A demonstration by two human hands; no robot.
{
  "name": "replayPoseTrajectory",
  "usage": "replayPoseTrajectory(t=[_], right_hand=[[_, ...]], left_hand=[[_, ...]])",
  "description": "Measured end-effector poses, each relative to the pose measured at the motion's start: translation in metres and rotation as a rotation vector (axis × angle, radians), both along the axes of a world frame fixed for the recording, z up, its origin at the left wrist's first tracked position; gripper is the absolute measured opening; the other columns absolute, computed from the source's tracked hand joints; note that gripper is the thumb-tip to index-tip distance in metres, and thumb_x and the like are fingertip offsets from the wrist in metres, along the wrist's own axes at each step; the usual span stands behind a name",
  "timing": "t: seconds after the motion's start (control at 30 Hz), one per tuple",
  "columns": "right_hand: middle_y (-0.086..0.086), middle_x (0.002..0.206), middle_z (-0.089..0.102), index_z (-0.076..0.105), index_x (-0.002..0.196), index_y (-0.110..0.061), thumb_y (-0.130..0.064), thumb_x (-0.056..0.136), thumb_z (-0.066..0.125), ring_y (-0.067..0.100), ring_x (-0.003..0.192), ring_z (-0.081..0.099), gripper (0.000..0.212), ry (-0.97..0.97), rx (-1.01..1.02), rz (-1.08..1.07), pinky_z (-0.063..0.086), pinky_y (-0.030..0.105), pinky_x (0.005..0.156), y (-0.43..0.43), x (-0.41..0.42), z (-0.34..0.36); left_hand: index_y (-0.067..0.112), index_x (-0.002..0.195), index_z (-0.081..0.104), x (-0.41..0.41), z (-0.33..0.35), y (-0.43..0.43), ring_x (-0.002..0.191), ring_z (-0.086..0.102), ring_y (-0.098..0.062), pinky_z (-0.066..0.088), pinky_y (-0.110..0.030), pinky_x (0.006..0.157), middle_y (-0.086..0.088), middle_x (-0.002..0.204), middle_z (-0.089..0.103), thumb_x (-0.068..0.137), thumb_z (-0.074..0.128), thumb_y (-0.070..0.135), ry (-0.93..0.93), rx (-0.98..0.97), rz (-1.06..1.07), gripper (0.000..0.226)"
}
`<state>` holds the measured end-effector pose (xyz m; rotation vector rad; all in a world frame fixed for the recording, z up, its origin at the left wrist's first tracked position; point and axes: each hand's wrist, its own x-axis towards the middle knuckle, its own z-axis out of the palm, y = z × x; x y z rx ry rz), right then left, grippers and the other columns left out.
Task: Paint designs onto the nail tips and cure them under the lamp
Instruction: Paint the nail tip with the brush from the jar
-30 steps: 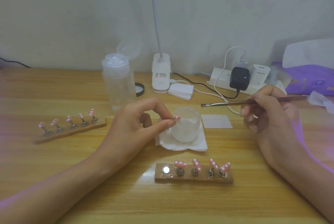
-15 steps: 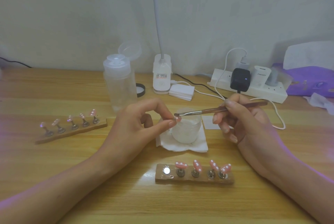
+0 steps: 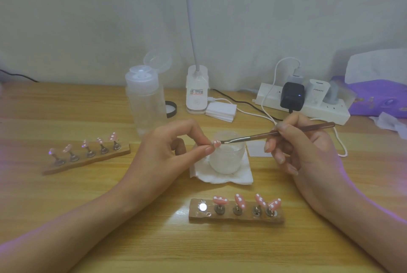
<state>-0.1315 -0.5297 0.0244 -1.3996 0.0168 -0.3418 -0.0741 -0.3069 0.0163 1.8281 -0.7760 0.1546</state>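
My left hand (image 3: 167, 151) pinches a small pink nail tip (image 3: 217, 143) with white dots between thumb and forefinger, held above the frosted glass cup (image 3: 228, 157). My right hand (image 3: 299, 147) grips a thin nail brush (image 3: 275, 134), whose tip touches the held nail tip. A wooden holder (image 3: 236, 214) near me carries several pink dotted tips and one bare magnet at its left end. A second wooden holder (image 3: 88, 158) with several tips lies at the left. The white lamp base (image 3: 196, 92) with its gooseneck stands at the back.
A clear pump bottle (image 3: 145, 101) with open lid stands behind my left hand. The cup sits on a white tissue (image 3: 222, 175). A white power strip (image 3: 308, 105) with chargers and cables lies back right, a purple box (image 3: 381, 96) beyond it, and a white pad stack (image 3: 221, 110).
My right hand has moved left with the brush, bringing its tip from the right side over to the nail tip. My left hand has stayed in place with the nail tip.
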Motion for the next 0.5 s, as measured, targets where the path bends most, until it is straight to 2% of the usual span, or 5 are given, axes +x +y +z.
replayPoseTrajectory(t=[0.1,0.23,0.3,0.4,0.5], right_hand=[[0.007,0.061,0.063,0.05,0.071,-0.019,-0.014,0.097,0.055,0.01,0.046,0.046,0.027,-0.026,0.012,-0.013,0.029,0.015,0.036,-0.0021,0.0,0.0001],[0.008,0.065,0.067,0.054,0.069,-0.022,-0.023,0.087,0.063,0.01,0.047,0.047,0.02,-0.042,-0.032,0.048,0.031,0.016,0.038,0.0028,-0.0017,0.0025],[0.008,0.064,0.066,0.052,0.074,-0.017,-0.023,0.086,0.067,0.009,0.047,0.045,0.02,-0.022,-0.055,0.007,0.029,0.016,0.037,0.0024,-0.0019,0.0011],[0.006,0.061,0.064,0.05,0.075,-0.016,-0.014,0.096,0.057,0.01,0.046,0.041,0.022,-0.029,-0.057,-0.05,0.023,0.016,0.039,-0.0004,-0.0005,-0.0003],[0.007,0.063,0.066,0.054,0.069,-0.024,-0.023,0.091,0.058,0.011,0.047,0.038,0.022,-0.098,-0.065,-0.023,0.018,0.03,0.047,0.001,-0.0003,0.0011]], left_hand=[[0.016,0.074,0.066,-0.0009,0.0007,-0.0011,0.044,0.034,-0.003,0.03,-0.007,0.048,0.027,0.054,0.054,0.08,0.074,0.029,-0.015,-0.007,-0.004,0.017],[0.016,0.075,0.066,-0.0004,0.0003,-0.0002,0.043,0.034,-0.002,0.03,-0.007,0.048,0.028,0.056,0.055,0.083,0.076,0.021,-0.023,0.012,-0.002,0.014],[0.015,0.075,0.066,-0.0009,0.0006,-0.0006,0.043,0.034,-0.002,0.03,-0.007,0.048,0.028,0.055,0.054,0.082,0.074,0.027,-0.02,0.005,-0.004,0.016],[0.014,0.075,0.066,-0.0015,0.0013,-0.0011,0.043,0.034,-0.003,0.03,-0.007,0.048,0.027,0.054,0.054,0.081,0.073,0.03,-0.007,-0.011,-0.008,0.019],[0.013,0.075,0.066,-0.0018,0.0008,-0.0006,0.043,0.035,-0.003,0.03,-0.008,0.047,0.025,0.056,0.055,0.083,0.074,0.026,-0.004,0.0,-0.01,0.017]])
